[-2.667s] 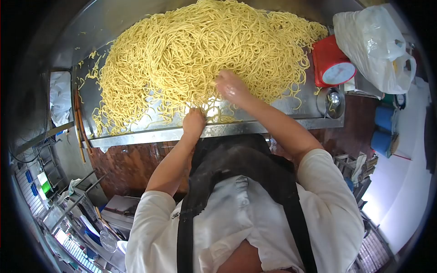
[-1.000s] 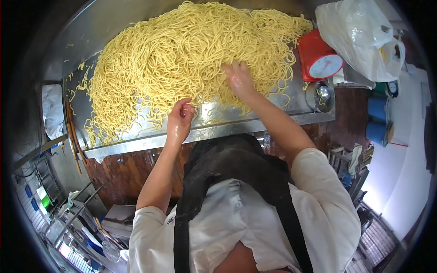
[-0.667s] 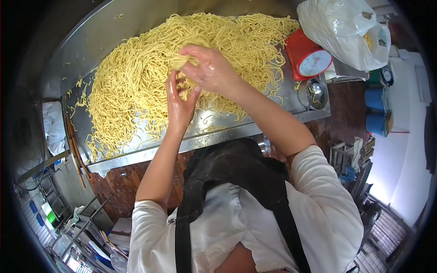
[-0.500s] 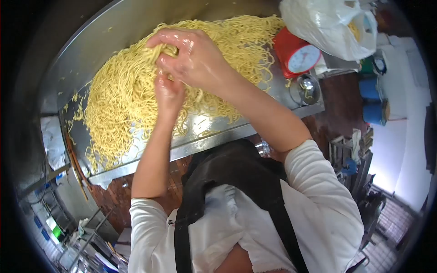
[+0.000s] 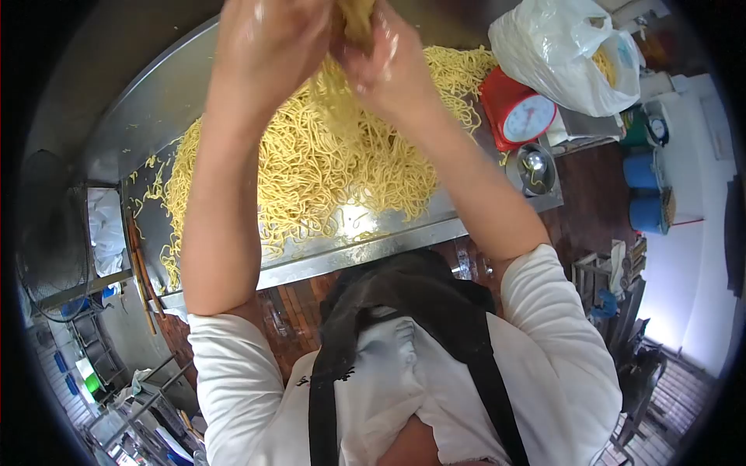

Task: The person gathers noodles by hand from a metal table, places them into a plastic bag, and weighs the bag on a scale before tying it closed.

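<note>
Right hand [image 5: 388, 66] around noodles [image 5: 357, 25], left hand [image 5: 272, 46] of unclear grip, blurred strands [image 5: 332, 101] lengthwise down toward the heap [image 5: 326, 179]

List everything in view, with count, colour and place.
Metal table: one, silver, before the person.
Noodle heap: one, yellow, on the metal table.
Raised noodles: one bunch, yellow, top centre.
Scale: one, red, right of the noodle heap.
Plastic bag: one, whitish, upper right.
Metal bowl: one, silver, table's right corner.
Sticks: two, brown, table's left end.
Containers: two, blue, beyond the table's right end.
Mesh item: one, dark, far left.
Floor: one, brown, below the table.
Clutter: count unclear, mixed colours, lower left.
Apron: one, black, on the torso.
Shirt: one, white, under the apron.
Left hand: one, bare, at the top edge.
Right hand: one, bare, beside the raised noodles.
</note>
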`<act>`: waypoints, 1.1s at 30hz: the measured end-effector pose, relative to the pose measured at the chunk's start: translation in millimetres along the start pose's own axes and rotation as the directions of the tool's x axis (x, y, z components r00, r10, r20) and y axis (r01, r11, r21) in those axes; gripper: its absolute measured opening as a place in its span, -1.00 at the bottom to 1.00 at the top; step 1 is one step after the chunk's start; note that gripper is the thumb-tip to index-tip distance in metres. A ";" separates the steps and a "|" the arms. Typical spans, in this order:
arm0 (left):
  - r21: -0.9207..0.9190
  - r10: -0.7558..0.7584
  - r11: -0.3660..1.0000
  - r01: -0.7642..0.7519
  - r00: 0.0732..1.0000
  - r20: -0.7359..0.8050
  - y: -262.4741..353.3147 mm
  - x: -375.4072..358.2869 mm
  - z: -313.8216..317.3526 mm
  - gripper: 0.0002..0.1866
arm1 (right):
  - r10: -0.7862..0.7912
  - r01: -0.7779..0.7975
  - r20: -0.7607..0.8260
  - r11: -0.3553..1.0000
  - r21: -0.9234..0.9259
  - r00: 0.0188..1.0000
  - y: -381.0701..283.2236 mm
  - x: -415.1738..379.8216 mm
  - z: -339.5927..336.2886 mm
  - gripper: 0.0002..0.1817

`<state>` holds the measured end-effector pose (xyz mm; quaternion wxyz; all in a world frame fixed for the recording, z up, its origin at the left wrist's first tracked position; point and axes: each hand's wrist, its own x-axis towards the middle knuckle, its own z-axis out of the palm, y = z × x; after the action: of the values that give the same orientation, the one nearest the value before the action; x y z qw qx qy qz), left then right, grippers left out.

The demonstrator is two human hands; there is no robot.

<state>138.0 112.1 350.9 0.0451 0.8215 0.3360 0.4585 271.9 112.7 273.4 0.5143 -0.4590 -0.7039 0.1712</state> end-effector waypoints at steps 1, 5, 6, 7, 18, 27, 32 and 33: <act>-0.074 0.012 0.997 -0.013 1.000 -0.014 11.3 14.0 -6.4 -0.81 | 0.151 -0.154 0.076 0.988 0.034 0.986 -32.2 23.8 -16.5 -0.61; -0.353 -0.058 0.935 -0.012 0.981 -0.185 16.7 32.7 -2.8 -0.75 | -0.313 0.327 -0.128 0.939 0.109 0.941 -26.1 56.2 -29.1 -0.68; -0.357 -0.074 0.934 -0.023 0.964 -0.255 16.7 32.5 1.3 -0.64 | -0.349 0.362 -0.134 0.927 0.095 0.928 -25.7 65.7 -31.7 -0.70; -0.401 -0.119 0.916 -0.011 0.947 -0.299 1.6 25.8 15.4 -0.45 | -0.384 0.397 -0.141 0.915 0.079 0.913 -28.9 76.4 -36.0 -0.71; -0.729 -0.423 0.334 0.597 0.787 0.449 -39.8 -69.4 99.8 -0.57 | 0.096 -0.073 -0.002 0.775 0.628 0.995 -49.9 105.1 -75.5 -0.83; -0.496 -0.323 0.699 0.516 0.846 0.425 -17.0 25.9 -7.7 -0.72 | 0.074 -0.206 0.299 0.876 0.436 0.951 30.6 4.4 -2.2 -0.58; -0.525 -0.263 0.814 0.248 0.964 0.048 -23.2 5.2 5.4 -0.44 | 0.212 -0.322 0.256 0.774 0.545 0.943 -22.5 17.8 -4.0 -0.68; -0.646 -0.290 0.716 0.267 0.954 0.073 -34.3 -9.3 20.1 -0.41 | 0.245 -0.315 0.198 0.742 0.591 0.949 -27.4 21.1 -4.1 -0.70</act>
<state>133.0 137.7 319.5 0.3891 0.6868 0.2768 0.5479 261.6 114.8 306.6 0.5654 -0.3566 -0.5587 0.4909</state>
